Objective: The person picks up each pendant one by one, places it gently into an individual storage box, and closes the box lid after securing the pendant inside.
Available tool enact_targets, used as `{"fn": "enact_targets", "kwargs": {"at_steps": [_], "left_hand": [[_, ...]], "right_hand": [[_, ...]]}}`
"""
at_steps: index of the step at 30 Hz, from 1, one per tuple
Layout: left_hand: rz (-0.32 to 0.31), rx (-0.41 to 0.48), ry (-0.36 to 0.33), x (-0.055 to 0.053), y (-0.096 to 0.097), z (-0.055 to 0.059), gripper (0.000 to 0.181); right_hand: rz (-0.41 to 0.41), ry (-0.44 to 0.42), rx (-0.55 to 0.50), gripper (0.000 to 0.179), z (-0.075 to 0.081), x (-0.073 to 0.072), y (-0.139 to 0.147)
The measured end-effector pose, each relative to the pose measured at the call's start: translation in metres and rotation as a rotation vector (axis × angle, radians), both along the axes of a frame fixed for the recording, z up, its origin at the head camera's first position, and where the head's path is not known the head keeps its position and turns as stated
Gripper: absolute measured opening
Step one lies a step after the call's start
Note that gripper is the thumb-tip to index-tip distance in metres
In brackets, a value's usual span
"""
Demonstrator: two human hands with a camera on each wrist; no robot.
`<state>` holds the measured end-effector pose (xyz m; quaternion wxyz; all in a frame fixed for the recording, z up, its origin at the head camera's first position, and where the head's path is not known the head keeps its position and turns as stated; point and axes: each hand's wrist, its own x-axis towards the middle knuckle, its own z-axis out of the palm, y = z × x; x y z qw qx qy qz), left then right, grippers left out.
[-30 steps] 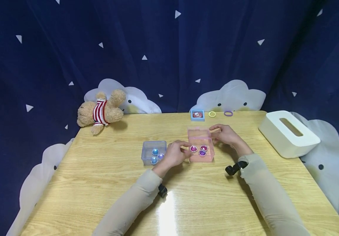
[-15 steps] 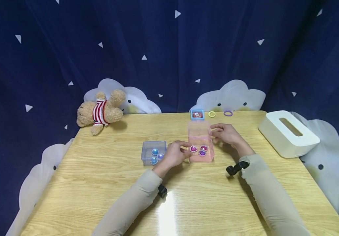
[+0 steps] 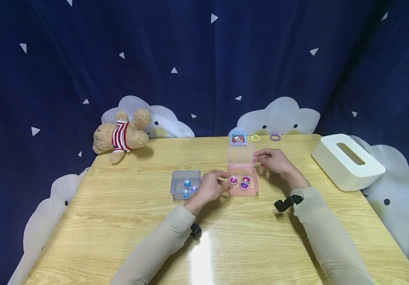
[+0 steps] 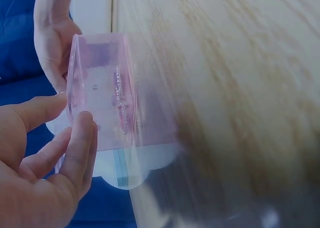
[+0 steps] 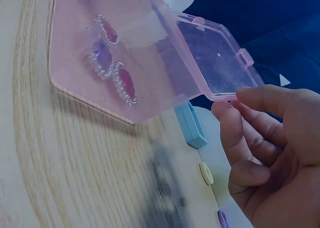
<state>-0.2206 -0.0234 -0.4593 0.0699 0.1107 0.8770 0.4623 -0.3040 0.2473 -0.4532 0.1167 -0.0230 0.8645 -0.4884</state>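
A see-through pink plastic box (image 3: 242,191) stands on the table with its lid (image 3: 240,154) raised at the back. Inside lie two magenta gems and one purple gem (image 3: 244,185), edged with small clear beads. My right hand (image 3: 274,161) pinches the lid's right edge between thumb and finger; in the right wrist view the lid's corner meets the fingertips (image 5: 243,94). My left hand (image 3: 212,185) rests its fingertips against the box's left wall, with thumb and fingers apart. Left of it, a see-through blue box (image 3: 177,179) holds several gems, partly hidden behind that hand.
Behind the lid lies a small blue square frame (image 3: 238,134), beside a yellow ring (image 3: 255,138) and a purple ring (image 3: 275,137). A teddy bear (image 3: 120,134) lies back left. A white tissue box (image 3: 347,162) stands at the right edge.
The pink lid has swung up from a low backward lean to a steeper stand, my right hand moving with it. My left hand stays at the box's left side.
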Motion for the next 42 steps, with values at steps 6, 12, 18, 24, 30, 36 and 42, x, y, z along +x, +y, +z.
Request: {"fn": "enact_targets", "kwargs": {"at_steps": [6, 12, 18, 24, 30, 36, 42], "left_hand": [[0.006, 0.016, -0.009, 0.000, 0.000, -0.001, 0.036], [0.013, 0.019, -0.015, 0.000, 0.001, -0.002, 0.036], [0.014, 0.036, -0.024, 0.000, 0.000, -0.004, 0.036], [0.006, 0.045, -0.031, -0.001, 0.000, -0.006, 0.036], [0.004, 0.027, -0.012, -0.001, 0.000, -0.005, 0.035], [0.006, 0.027, -0.007, -0.001, 0.000, -0.005, 0.034], [0.001, 0.028, -0.012, -0.002, 0.000, -0.004, 0.036]], "right_hand": [[0.023, -0.018, -0.062, 0.034, 0.002, 0.001, 0.003], [0.048, -0.069, -0.128, 0.041, 0.005, 0.005, 0.006], [0.042, -0.108, -0.152, 0.043, 0.003, 0.003, 0.007], [0.053, -0.121, -0.158, 0.040, 0.002, 0.003, 0.009], [0.068, -0.106, -0.164, 0.040, 0.003, 0.008, 0.008], [0.086, -0.103, -0.161, 0.030, 0.004, 0.010, 0.009], [0.099, -0.116, -0.142, 0.029, 0.004, 0.010, 0.010]]}}
